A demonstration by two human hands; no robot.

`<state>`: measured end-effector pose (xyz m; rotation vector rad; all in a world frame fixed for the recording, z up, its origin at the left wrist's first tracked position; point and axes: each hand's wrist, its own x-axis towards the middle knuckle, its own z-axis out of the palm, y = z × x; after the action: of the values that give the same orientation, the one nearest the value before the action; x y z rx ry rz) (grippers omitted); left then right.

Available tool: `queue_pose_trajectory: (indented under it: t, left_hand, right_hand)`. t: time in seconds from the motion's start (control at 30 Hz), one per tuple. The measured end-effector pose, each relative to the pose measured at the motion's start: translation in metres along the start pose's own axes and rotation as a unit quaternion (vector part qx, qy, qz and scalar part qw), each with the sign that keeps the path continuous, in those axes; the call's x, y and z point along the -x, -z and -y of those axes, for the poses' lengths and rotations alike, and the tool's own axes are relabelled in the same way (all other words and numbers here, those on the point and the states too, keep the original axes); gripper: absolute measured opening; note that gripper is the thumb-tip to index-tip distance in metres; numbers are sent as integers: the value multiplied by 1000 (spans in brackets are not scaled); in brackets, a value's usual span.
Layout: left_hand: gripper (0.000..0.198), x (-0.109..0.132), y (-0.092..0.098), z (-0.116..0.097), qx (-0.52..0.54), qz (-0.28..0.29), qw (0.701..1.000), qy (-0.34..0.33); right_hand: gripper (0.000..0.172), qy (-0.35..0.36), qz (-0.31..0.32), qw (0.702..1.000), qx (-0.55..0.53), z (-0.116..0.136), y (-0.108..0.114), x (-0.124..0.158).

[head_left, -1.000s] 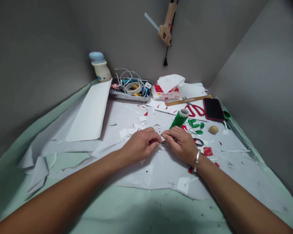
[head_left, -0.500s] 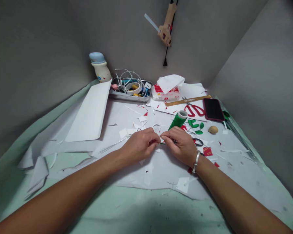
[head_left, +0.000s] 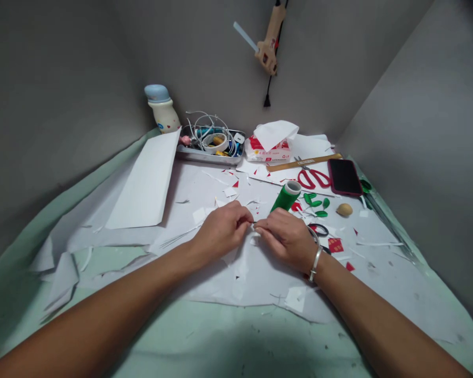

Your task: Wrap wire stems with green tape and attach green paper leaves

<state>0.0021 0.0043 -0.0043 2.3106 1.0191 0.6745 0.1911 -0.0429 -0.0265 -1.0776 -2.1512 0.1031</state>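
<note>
Starting from the left: a big folded white sheet (head_left: 147, 181) lies out at about 10 o'clock from my hands. There's a blue-capped bottle (head_left: 162, 109) behind it at 11, and a metal tray (head_left: 189, 152) of cables and tape at 12. None of that is in play.

My left hand (head_left: 220, 231) is knuckles-up in the middle of the tabletop (head_left: 205, 336), thumb and forefinger closed tight on one end of a little white bit (head_left: 254, 226). My right hand (head_left: 286, 239), the one with the silver bangle (head_left: 314, 258), meets it tip to tip and pinches the other end. So both grips are narrow and holding the same piece. It sits right between the fingertips, just above the paper-scrap mess and not resting on it, as far as I can tell.

My best guess on the step is fiddly fingertip work on that piece, rolling or folding it. The next move calls for a steady pinch on both ends and only small finger motions, because something this tiny would vanish into the scraps if dropped.

The bit itself is pale, thin and short, and mostly hidden by my fingertips. I can't tell if it's paper or wire.

Just past my right hand at 1 o'clock lies a green roll (head_left: 286, 197), close by but not touched. Further out at 2 o'clock are green leaf cut-outs (head_left: 316, 202), red scissors (head_left: 313, 178) and a phone (head_left: 344, 177).
</note>
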Motion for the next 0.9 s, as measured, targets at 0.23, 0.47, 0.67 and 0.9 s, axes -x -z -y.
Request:
queue_pose_trajectory:
  t: [0.23, 0.47, 0.67, 0.9]
  left_hand:
    - [13, 3, -2, 0, 97, 55, 993, -32]
    - [12, 1, 2, -3, 157, 69, 985, 2]
    - [9, -3, 7, -6, 123, -22, 991, 57]
    - [14, 3, -2, 3, 1, 23, 999, -27]
  right_hand:
    - [17, -72, -12, 997, -30, -8, 0, -2]
    - [19, -95, 1, 993, -74, -10, 0, -2]
    - [19, -40, 31, 998, -30, -4, -1, 0]
    - [19, -22, -10, 1000, 11, -1, 2, -1]
